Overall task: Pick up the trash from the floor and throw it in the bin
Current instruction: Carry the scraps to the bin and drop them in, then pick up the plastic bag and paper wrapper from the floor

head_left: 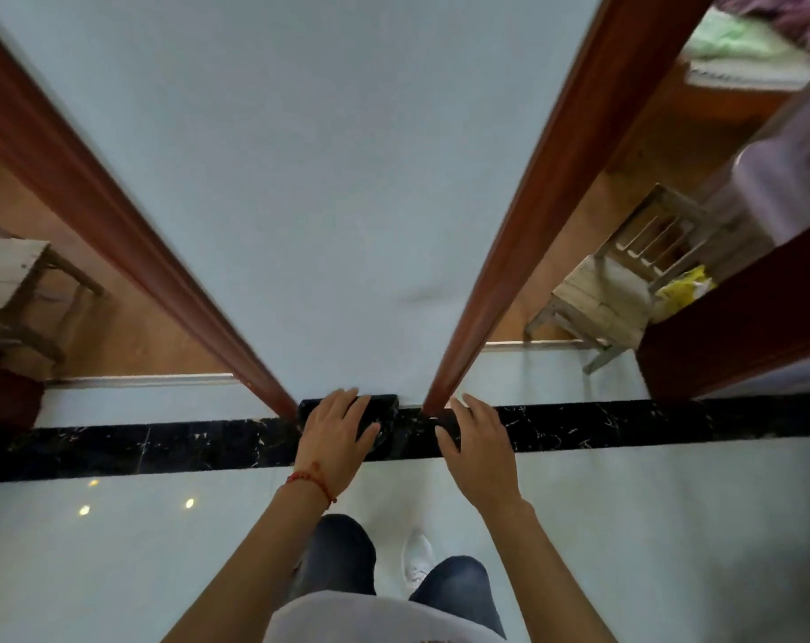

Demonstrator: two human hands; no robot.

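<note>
Both my hands are stretched out in front of me, palms down, above a glossy pale floor. My left hand (335, 429), with a red string bracelet on the wrist, has its fingers spread and holds nothing. My right hand (479, 440) is likewise empty with fingers apart. No trash and no bin can be seen in this blurred frame. Something yellow (683, 290) lies under a chair in the right room; I cannot tell what it is.
A white wall section (301, 178) between two red-brown door frames (533, 215) stands straight ahead. A black marble strip (161, 445) runs across the floor. A wooden chair (625, 280) stands in the right doorway, a wooden stool (17, 276) in the left one.
</note>
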